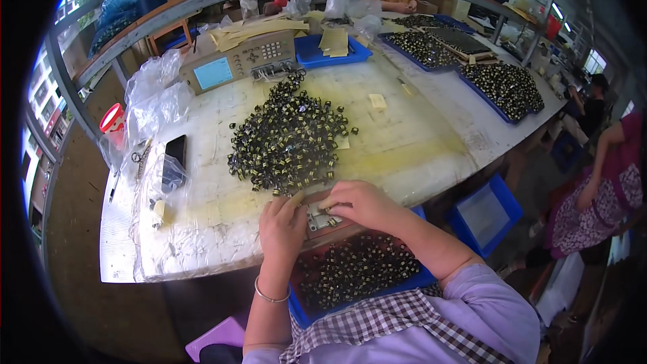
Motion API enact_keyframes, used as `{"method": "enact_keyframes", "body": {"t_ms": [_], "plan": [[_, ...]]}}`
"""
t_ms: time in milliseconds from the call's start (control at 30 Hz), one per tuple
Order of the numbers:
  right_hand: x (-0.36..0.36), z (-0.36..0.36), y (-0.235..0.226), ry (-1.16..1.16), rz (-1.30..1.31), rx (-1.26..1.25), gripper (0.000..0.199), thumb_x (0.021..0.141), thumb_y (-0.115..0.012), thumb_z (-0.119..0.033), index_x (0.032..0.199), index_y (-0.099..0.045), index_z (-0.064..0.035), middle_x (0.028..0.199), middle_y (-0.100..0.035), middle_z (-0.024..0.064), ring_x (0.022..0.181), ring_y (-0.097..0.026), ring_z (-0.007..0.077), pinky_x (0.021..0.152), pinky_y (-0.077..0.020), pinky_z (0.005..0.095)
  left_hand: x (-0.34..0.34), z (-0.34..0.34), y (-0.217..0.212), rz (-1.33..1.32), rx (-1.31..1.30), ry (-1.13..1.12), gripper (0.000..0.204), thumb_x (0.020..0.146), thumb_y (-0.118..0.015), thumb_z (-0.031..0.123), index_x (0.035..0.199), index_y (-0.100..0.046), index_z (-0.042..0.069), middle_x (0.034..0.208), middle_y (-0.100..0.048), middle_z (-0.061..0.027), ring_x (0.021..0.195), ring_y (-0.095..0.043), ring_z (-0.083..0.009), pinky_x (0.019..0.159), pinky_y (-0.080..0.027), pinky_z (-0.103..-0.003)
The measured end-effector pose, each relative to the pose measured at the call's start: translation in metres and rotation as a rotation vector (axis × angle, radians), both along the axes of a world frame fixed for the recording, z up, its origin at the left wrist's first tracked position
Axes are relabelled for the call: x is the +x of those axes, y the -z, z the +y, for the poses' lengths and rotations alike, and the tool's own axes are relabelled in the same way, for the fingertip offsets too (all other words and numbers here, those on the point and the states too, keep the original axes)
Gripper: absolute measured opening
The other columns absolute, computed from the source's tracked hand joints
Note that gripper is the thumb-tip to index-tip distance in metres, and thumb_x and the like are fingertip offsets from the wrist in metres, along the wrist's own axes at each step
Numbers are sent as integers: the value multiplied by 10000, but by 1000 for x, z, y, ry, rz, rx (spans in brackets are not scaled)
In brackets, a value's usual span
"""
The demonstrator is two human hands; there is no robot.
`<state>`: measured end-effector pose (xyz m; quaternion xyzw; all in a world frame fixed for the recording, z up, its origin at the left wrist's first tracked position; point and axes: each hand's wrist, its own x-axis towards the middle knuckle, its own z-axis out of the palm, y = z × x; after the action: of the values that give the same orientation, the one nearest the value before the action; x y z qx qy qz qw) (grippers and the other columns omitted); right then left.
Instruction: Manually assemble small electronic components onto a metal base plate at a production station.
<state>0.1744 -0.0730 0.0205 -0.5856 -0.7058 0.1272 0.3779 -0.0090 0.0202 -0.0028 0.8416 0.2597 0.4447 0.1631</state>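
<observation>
At the table's near edge, my two hands meet over a small metal fixture [319, 222] on a reddish board. My left hand [282, 224] rests at the fixture's left side with its fingers bent together; whatever they grip is hidden. From the right, my right hand [364, 206] has closed fingertips at the fixture, and what they pinch is too small to make out. Pale covers sit on some fingertips of both hands. Just beyond lies a big heap of small black-and-yellow coil parts [286, 138]. More such parts fill a blue tray [423, 282] below my hands.
Behind the heap stand a bench meter [236, 61] with a screen and a blue tray [333, 50] holding yellow strips. A phone [174, 155] and plastic bags [158, 91] lie left. Blue trays [502, 94] of parts stand right; a blue bin [485, 216] sits below. Other people are nearby.
</observation>
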Motion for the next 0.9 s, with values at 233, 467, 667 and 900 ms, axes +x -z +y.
{"method": "enact_keyframes", "body": {"t_ms": [233, 467, 667, 900], "plan": [[-11, -2, 4, 40, -3, 48, 164, 767, -752, -147, 903, -698, -73, 841, -641, 95, 802, -628, 296, 723, -507, 382, -5, -3, 4, 24, -18, -24, 252, 773, -696, 57, 1024, -716, 59, 853, -623, -92, 793, -586, -288, 716, -480, -395], [-18, -7, 13, 240, 296, 58, 128, 828, -713, -71, 955, -696, -75, 859, -651, 42, 736, -601, 122, 691, -490, 265, -2, -8, -2, -18, -115, -8, 198, 794, -676, 74, 991, -695, 60, 876, -656, -125, 838, -608, -324, 752, -493, -419], [-4, 2, 16, 422, 133, 86, 238, 849, -658, -33, 1079, -697, -81, 879, -655, 61, 750, -595, 141, 711, -502, 284, 16, -16, -4, -10, -187, 188, 157, 777, -709, 71, 933, -704, 58, 805, -635, -97, 766, -584, -312, 700, -482, -408], [-7, -3, 13, 374, 196, 81, 271, 825, -674, -18, 1084, -714, -88, 887, -663, 81, 737, -615, 175, 702, -504, 288, 18, -20, 2, -13, -200, 180, 141, 756, -727, 59, 896, -706, 60, 775, -622, -90, 748, -577, -290, 676, -480, -398]]}}
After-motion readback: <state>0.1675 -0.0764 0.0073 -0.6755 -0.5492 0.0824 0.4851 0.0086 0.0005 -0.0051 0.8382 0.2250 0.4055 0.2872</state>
